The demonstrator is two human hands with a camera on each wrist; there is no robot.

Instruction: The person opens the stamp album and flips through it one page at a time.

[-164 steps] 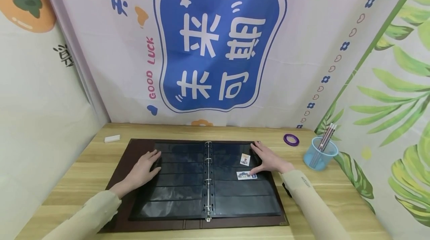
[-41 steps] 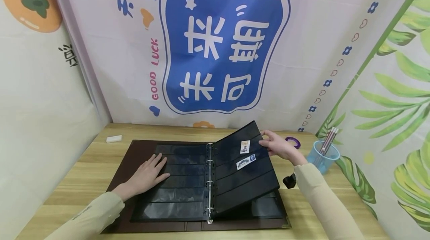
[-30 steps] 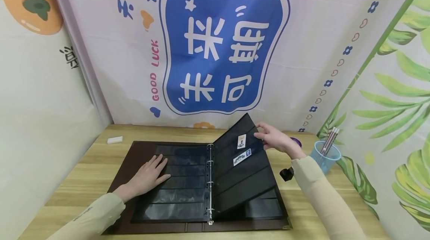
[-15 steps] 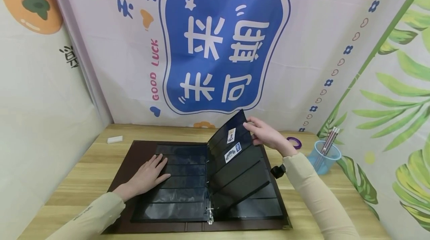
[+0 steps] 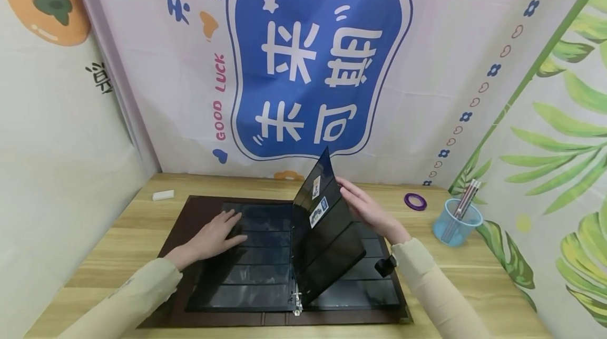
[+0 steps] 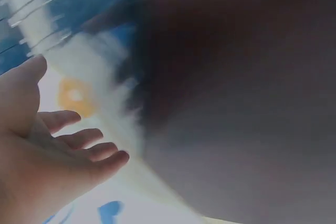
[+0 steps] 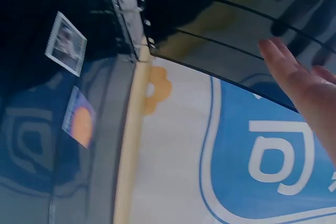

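A ring binder with a dark brown cover (image 5: 198, 213) lies spread flat, filled with black pocket pages. One page (image 5: 332, 241) stands raised on the rings (image 5: 297, 302), leaning left, with two stamps, an orange-and-white one (image 5: 316, 187) and a blue-and-white one (image 5: 319, 213). My right hand (image 5: 370, 210) has straight fingers against the back of this page near its upper outer edge. On the page uncovered below, the right wrist view shows a grey stamp (image 7: 66, 44) and a purple-orange stamp (image 7: 79, 117). My left hand (image 5: 213, 236), fingers spread, is over the left page (image 5: 258, 270).
A white block (image 5: 163, 195) lies at the table's back left. At the back right are a purple tape roll (image 5: 408, 205) and a blue cup (image 5: 446, 232) holding several pencils (image 5: 467, 199). A printed cloth (image 5: 412, 117) hangs behind the wooden table.
The page has been lifted off the right side and swung up and leftward. My right hand has gone from pinching its edge to pushing its back with extended fingers. My left hand has shifted slightly.
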